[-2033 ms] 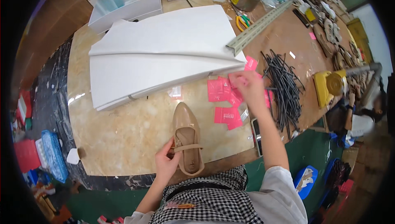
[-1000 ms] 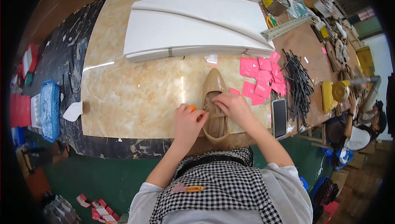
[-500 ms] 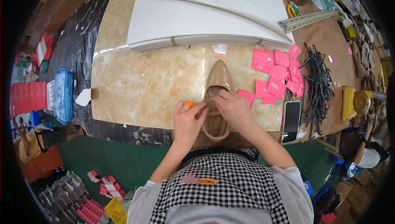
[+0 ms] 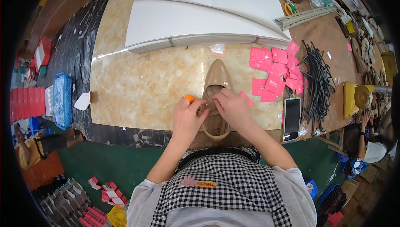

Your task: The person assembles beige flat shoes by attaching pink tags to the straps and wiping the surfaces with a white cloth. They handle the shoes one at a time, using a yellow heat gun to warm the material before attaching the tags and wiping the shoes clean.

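A glossy beige flat shoe (image 4: 217, 73) with a pointed toe lies on the table before me, toe pointing away. Its strap (image 4: 213, 112) crosses the opening, and both my hands work at it. My left hand (image 4: 186, 116) is closed at the shoe's left edge, thumb and forefinger pinched at the strap. An orange object (image 4: 190, 98) pokes out of that same hand; the rest of it is hidden by the fingers. My right hand (image 4: 232, 107) reaches over the opening from the right, fingertips pinched together near the left fingertips. What exactly lies between the fingertips is too small to see.
A stack of white sheets (image 4: 200, 16) fills the table's far side. To the right are scattered pink cards (image 4: 275, 84), a phone (image 4: 292, 118) and a pile of thin black strips (image 4: 317, 87). A blue basket (image 4: 62, 100) stands left. Other people are at both sides.
The strap has shifted forward, baring more of the insole. My hands stay at the shoe, fingertips closer together. The whole view has shifted slightly.
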